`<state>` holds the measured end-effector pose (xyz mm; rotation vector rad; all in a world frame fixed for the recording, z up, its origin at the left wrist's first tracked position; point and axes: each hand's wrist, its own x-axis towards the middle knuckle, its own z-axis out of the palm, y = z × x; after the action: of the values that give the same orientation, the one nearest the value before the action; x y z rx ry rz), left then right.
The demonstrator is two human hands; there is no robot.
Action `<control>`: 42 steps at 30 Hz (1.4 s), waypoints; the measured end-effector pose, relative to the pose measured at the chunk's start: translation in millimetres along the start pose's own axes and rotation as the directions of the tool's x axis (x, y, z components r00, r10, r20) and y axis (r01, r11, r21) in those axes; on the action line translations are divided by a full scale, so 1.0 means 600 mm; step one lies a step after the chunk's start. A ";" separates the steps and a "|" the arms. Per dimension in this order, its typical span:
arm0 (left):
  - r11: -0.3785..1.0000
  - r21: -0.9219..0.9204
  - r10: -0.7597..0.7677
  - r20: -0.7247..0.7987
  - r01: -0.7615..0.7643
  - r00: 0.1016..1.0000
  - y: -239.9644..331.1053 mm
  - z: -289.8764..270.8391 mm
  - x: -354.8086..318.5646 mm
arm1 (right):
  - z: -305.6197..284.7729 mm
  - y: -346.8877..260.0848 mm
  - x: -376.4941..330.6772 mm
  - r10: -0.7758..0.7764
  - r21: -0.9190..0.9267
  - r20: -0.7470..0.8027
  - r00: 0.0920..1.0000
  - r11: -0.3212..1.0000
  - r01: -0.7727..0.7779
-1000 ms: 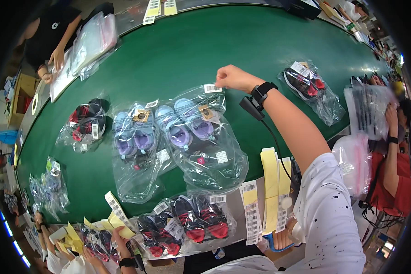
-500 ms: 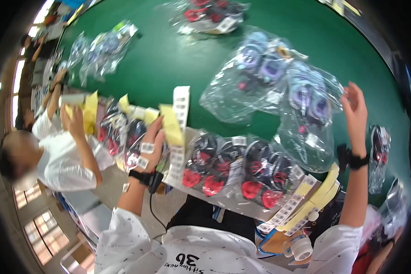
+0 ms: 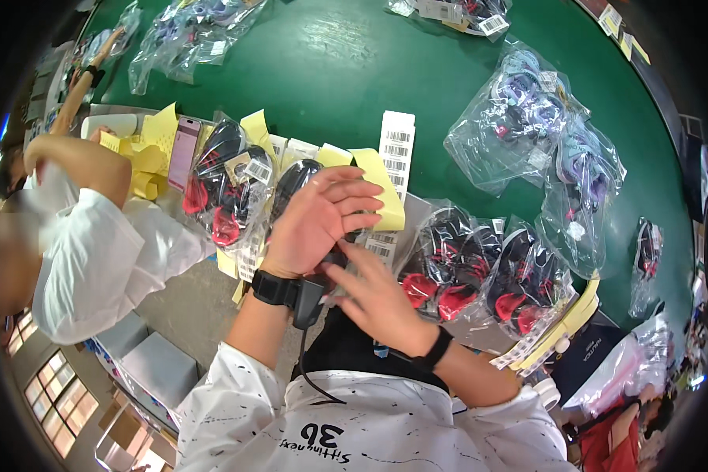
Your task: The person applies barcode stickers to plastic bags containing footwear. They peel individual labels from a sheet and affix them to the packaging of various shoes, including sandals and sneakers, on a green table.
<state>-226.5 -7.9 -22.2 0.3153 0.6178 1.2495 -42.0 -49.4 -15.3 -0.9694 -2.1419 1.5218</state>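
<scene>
My left hand (image 3: 315, 224) is turned with its fingers stretched out to the right, above a bagged dark shoe (image 3: 295, 182) that it mostly covers. Close against it, my right hand (image 3: 379, 303) reaches in from the right with its fingers apart, near the left wrist. Nothing shows in either hand; the far side of the left hand is hidden. Beside the left fingertips lies a yellow paper sheet (image 3: 383, 189) by a white strip of barcode labels (image 3: 396, 145). Bagged black-and-red shoes lie to the right (image 3: 448, 263) and left (image 3: 226, 185) of my hands.
Bagged light-blue shoes (image 3: 531, 110) lie on the green table (image 3: 330, 71), with other bagged shoes (image 3: 197, 35) at the far left. A co-worker in a white shirt (image 3: 126, 252) works at my left, near a phone (image 3: 183, 153). A black cable (image 3: 301, 362) hangs from my left wrist.
My right hand has come from the bagged light-blue shoes at the right to my left hand. My left hand has turned over, so the label stickers on it no longer show.
</scene>
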 end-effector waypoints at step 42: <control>0.681 -0.602 -0.095 0.492 0.416 0.866 0.101 0.161 0.019 | -0.059 -0.022 0.070 0.459 0.918 -0.020 0.888 0.360 -0.166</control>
<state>-214.5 31.5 85.1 -0.1452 -0.2159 0.9963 -54.3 1.5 5.2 -1.0661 -0.6282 2.1598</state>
